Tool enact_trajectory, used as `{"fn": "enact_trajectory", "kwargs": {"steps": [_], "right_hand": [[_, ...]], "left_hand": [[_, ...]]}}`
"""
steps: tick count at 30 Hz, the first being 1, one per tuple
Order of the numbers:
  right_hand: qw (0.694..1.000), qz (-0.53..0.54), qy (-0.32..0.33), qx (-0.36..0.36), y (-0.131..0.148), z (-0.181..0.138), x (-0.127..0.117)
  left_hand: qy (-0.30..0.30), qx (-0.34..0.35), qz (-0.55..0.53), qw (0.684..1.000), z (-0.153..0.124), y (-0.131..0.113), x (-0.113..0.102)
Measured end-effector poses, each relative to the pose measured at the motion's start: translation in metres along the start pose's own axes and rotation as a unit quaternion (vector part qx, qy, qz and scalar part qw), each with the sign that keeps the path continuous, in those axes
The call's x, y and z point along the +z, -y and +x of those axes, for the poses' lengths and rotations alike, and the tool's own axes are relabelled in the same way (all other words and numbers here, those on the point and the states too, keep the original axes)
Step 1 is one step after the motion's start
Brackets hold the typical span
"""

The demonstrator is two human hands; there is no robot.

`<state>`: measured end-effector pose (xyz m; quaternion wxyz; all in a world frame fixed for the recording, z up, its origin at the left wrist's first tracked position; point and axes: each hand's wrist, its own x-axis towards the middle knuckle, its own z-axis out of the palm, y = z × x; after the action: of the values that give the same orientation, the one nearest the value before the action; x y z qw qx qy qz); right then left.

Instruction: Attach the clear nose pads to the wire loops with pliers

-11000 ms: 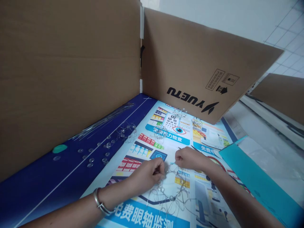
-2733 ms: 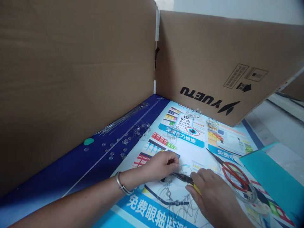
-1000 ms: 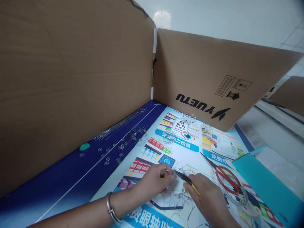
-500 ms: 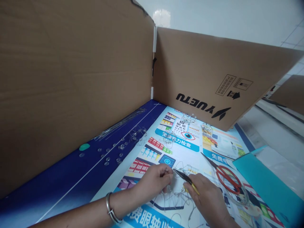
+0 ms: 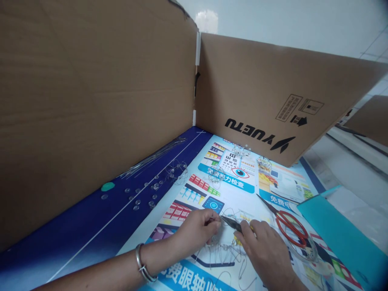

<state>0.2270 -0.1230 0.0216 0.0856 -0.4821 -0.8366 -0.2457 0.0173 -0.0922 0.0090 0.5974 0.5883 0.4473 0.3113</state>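
My left hand (image 5: pixel 197 228), with a silver bangle at its wrist, is closed in a pinch on a thin wire, most of it hidden by the fingers. My right hand (image 5: pixel 266 246) wraps round a pair of pliers (image 5: pixel 232 223) with dark narrow jaws and yellow handles. The pliers' tip meets the wire right beside my left fingertips. Below and between both hands lies a tangled wire piece with clear beads (image 5: pixel 226 247), partly covered by my left hand. Whether the jaws grip the wire is too small to tell.
Red-handled scissors (image 5: pixel 292 228) lie to the right, near a turquoise folder-like thing (image 5: pixel 336 230). Loose clear beads (image 5: pixel 138 203), a bundle of straight wires (image 5: pixel 154 157) and a green blob (image 5: pixel 108 186) are at left. Beaded wire pieces (image 5: pixel 216 174) lie farther back. Cardboard panels (image 5: pixel 248 89) wall the far side.
My right hand has shifted its hold on the pliers, its fingers now covering most of the yellow handle that showed before. My left hand stays almost in place.
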Motion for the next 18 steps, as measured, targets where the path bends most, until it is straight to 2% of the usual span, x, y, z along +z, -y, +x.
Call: {"fn": "enact_trajectory", "kwargs": {"steps": [11,18], "right_hand": [[0.998,0.054,0.017,0.029,0.0018,0.0002,0.0060],[0.999,0.038,0.037,0.010,-0.0015,0.0013,0.0047]], "left_hand": [[0.009,-0.013,0.005,1.000,0.0015,-0.0062,-0.0026],[0.002,-0.013,-0.014,1.000,0.0006,-0.0081,-0.0017]]}}
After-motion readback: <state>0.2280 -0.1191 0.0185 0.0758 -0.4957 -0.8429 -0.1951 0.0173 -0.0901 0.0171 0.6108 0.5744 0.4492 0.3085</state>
